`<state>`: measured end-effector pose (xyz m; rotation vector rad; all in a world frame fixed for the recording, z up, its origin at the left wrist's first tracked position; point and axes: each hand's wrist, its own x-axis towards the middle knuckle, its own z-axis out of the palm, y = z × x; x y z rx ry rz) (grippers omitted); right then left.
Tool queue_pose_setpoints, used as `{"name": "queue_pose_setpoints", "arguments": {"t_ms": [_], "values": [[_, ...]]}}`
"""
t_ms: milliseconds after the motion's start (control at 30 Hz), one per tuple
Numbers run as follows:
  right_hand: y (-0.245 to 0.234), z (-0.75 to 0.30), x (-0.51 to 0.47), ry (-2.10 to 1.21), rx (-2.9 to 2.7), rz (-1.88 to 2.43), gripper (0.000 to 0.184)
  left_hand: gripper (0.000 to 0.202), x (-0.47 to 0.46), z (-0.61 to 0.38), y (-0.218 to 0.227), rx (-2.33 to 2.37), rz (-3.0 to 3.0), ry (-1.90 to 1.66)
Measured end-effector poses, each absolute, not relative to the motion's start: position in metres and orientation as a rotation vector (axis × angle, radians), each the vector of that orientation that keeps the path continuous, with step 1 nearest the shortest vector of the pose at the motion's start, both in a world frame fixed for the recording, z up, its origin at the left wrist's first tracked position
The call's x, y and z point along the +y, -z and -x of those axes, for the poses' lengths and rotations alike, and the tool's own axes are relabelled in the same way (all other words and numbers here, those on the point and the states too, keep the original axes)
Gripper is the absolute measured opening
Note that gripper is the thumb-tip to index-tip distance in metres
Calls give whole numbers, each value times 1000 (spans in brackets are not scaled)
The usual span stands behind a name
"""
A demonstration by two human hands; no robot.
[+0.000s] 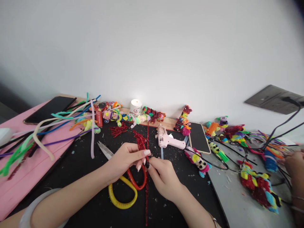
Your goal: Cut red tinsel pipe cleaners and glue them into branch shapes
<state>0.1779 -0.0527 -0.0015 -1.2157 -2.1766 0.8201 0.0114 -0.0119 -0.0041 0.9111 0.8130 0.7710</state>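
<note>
Both of my hands meet over the black work surface. My left hand (129, 156) is closed, pinching a bent bundle of red tinsel pipe cleaners (140, 139) whose ends point up. My right hand (163, 177) is closed at the lower end of the same bundle, where a small black piece (147, 164) shows between the fingertips. A long straight red tinsel stem (146, 202) runs vertically past my fingers. Beneath my left hand lie large scissors (123, 202) with one yellow and one red handle loop. A small pile of cut red tinsel pieces (118, 129) lies farther back.
A pink glue gun (171, 141) lies behind my right hand, near a phone (199, 137). Loose pipe cleaners (54, 126) and another phone (49, 109) are at left. Finished pipe-cleaner figures (261, 186), a paper cup (136, 107), cables and another person's hand (295, 166) are also around.
</note>
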Motion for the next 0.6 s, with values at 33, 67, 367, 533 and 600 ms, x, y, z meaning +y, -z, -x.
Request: {"name": "queue_pose_setpoints", "arguments": {"t_ms": [33, 67, 367, 533, 600], "values": [[1, -178, -53, -821, -2170, 1213, 21, 33, -12, -11, 5, 823, -931, -782], [1, -178, -53, -820, -2162, 1210, 21, 33, -11, -11, 6, 834, -951, -797], [-1, -181, -52, -788, -1949, 1212, 22, 36, -7, -5, 4, 919, -1183, -773], [-1, -185, -50, -889, -1765, 1228, 30, 37, -8, -3, 1, 843, -1271, -526], [1, -185, -49, -941, -1742, 1217, 33, 34, -9, -3, 0, 797, -1271, -436]]}}
